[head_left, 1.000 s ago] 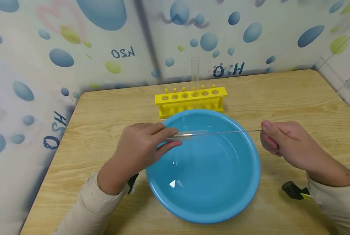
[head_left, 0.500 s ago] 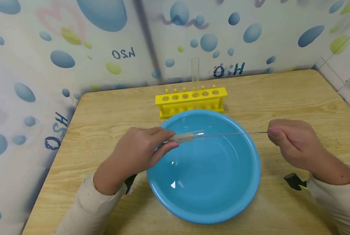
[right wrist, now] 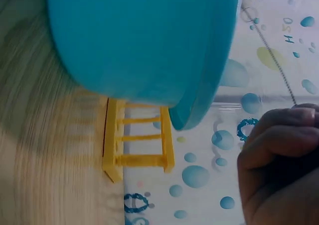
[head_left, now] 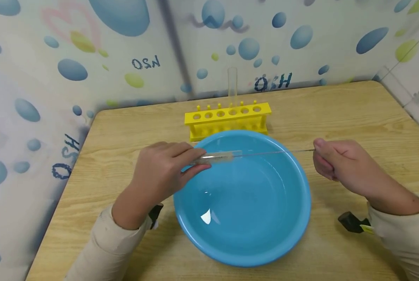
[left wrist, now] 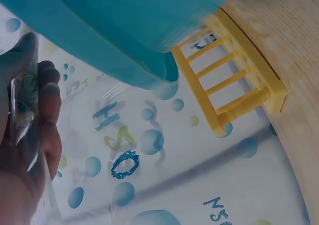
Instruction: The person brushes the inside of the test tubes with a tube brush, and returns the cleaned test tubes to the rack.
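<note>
In the head view my left hand (head_left: 160,168) pinches a clear test tube (head_left: 238,152), held sideways above the blue basin (head_left: 244,210), its mouth toward the right. Pale bristles of a test tube brush (head_left: 225,157) sit inside the tube. From there its thin twisted wire (head_left: 276,152) runs across the basin to my right hand (head_left: 346,168), whose curled fingers and thumb grip the end. The left wrist view has the tube (left wrist: 25,95) between thumb and fingers, with bristles showing through the glass. In the right wrist view the wire (right wrist: 271,53) reaches the curled fingers (right wrist: 279,135).
Behind the basin stands a yellow test tube rack (head_left: 227,125) with one clear tube (head_left: 232,84) upright in it. Everything is on a wooden table (head_left: 132,125), whose back edge meets a wall (head_left: 160,35) patterned with bubbles and lettering.
My right hand moved right, drawing the brush toward the tube's mouth, then came back left a little. My left hand shifted slightly left and up with the tube.
</note>
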`<move>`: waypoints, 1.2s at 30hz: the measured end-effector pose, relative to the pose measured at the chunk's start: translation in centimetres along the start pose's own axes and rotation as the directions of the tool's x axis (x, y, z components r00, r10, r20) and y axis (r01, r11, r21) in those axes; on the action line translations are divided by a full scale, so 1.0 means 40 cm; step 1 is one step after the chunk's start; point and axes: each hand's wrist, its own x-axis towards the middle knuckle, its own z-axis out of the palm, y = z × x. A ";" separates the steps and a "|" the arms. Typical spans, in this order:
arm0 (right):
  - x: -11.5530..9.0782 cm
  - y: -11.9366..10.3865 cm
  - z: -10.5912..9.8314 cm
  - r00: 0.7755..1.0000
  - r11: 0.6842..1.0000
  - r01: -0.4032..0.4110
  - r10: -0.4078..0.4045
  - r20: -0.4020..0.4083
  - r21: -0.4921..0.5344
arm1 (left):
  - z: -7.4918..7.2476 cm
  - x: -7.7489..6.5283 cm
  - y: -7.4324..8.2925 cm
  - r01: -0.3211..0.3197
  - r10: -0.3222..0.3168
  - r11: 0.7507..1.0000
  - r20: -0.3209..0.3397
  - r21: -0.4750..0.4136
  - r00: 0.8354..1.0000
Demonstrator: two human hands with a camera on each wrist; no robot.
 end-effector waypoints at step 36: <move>-0.022 0.019 -0.001 0.995 0.996 -0.060 0.054 -0.080 -0.067 | 0.011 -0.028 -0.027 -0.024 0.023 0.999 -0.028 -0.031 0.999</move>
